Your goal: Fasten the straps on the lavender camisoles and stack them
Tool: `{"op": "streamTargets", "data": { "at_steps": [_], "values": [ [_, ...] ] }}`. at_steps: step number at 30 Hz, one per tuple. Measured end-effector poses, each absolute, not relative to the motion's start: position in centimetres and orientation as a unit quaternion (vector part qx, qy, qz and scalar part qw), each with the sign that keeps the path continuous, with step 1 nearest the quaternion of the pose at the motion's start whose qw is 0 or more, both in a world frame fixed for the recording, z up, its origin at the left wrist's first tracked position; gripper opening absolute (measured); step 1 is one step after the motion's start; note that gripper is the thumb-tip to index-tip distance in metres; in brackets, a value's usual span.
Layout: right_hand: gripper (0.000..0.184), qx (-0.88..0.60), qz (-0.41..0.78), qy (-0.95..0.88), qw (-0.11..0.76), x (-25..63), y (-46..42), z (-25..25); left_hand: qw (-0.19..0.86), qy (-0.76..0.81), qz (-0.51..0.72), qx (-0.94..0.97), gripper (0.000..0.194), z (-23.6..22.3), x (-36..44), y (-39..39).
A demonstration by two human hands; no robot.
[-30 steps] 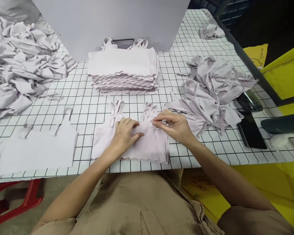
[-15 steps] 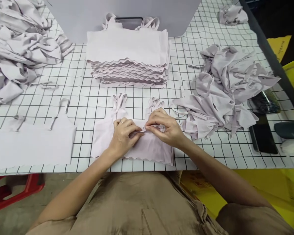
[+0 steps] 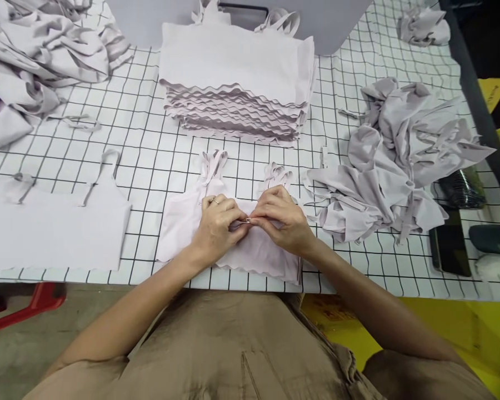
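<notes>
A pale pink strappy camisole (image 3: 258,253) lies flat in front of me at the table's near edge, its doubled straps (image 3: 213,166) pointing away. My left hand (image 3: 220,225) is closed, thumb and fingers pinching a raised fold of the neckline near its middle. Right beside it, fingertips almost touching, my right hand (image 3: 282,219) pinches a tiny light-coloured bit (image 3: 248,220) at that same edge; it is too small to name. Fingers hide part of the neckline.
Beyond is a neat stack of camisoles (image 3: 237,61) with wavy hems. Another camisole (image 3: 54,233) lies flat at left. Crumpled garments heap on the left (image 3: 62,50) and right (image 3: 400,161). A phone (image 3: 450,244) and a dark cylinder (image 3: 494,239) are at far right.
My right hand has moved left from beside the right strap to the middle of the neckline, meeting my left hand, which has closed on the fabric. The view has shifted downward and tilted slightly.
</notes>
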State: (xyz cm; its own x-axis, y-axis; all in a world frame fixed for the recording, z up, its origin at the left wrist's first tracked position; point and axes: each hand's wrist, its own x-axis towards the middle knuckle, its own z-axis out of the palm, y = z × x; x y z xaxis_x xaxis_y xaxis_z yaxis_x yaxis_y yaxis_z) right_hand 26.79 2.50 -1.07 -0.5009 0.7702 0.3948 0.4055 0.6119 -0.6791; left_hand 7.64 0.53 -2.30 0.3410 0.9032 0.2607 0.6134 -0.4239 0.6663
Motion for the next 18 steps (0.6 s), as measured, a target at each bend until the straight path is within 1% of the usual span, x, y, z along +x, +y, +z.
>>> {"op": "streamTargets", "data": {
  "at_steps": [9, 18],
  "values": [
    [0.013, -0.361, 0.280, -0.814, 0.360, 26.72, 2.34, -1.23, 0.231, 0.491, 0.303, 0.784, 0.014, -2.29, 7.85, 0.57],
    [0.017, -0.361, 0.276, -0.820, 0.348, 26.72, 2.33, -1.22, 0.246, 0.491, 0.298, 0.781, 0.014, -2.30, 7.78, 0.66]
  ]
}}
